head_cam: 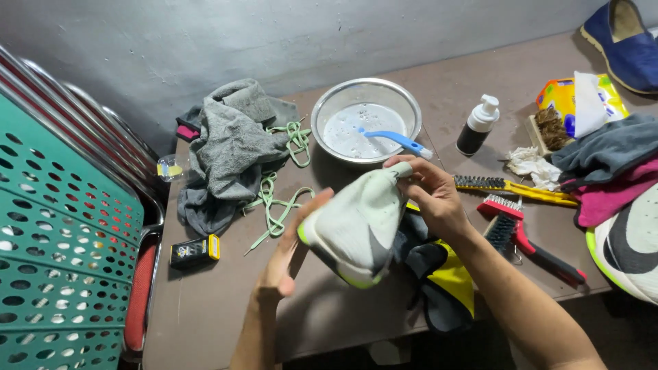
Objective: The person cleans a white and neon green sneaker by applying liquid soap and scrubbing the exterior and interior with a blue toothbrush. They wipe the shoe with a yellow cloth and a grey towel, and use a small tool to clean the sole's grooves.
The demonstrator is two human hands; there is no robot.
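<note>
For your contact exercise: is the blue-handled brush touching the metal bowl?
Touching: the head view shows the blue-handled brush lying across the metal bowl, resting on its rim.

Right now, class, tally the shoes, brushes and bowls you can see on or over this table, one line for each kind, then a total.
Shoes: 3 (pale shoe held in both hands, blue shoe, white shoe)
Brushes: 4 (blue, yellow-handled, red-handled, wooden)
Bowls: 1 (metal bowl)
Total: 8
</note>
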